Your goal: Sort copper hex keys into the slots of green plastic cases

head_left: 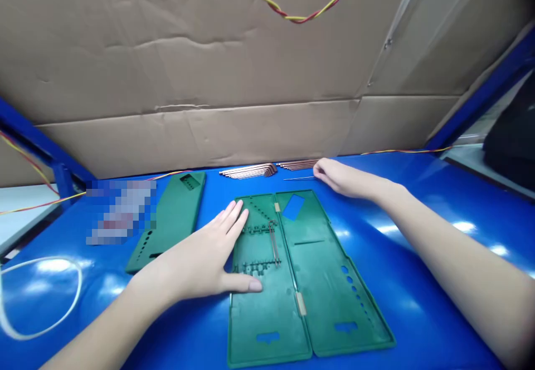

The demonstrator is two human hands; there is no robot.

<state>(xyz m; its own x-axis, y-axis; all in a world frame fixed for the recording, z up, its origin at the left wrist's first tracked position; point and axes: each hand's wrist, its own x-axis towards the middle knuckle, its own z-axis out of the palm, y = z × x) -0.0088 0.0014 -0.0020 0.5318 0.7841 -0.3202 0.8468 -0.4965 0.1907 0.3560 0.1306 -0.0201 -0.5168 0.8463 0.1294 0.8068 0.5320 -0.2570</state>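
An unfolded green plastic case (pixel 267 320) lies flat in front of me, its two halves joined by tan hinges. My left hand (pixel 209 247) rests over its left edge, open, thumb and fingers spread. A couple of thin hex keys (pixel 274 244) stand side by side in the clips of the left half, near the hinge line. Beyond the case, my right hand (pixel 336 176) pinches a thin hex key (pixel 297 179) that points left. Just behind it are a row of copper-coloured hex keys (pixel 296 165) and, to the left, another fanned row of hex keys (pixel 251 170).
A closed green case (pixel 178 214) lies on the left, beside a pixelated patch (pixel 123 211). A white loop of cord or strap (pixel 42 334) is at the near left. Cardboard (pixel 251 80) walls off the back of the blue surface (pixel 418 230), and a twisted red-yellow wire (pixel 292 19) hangs overhead.
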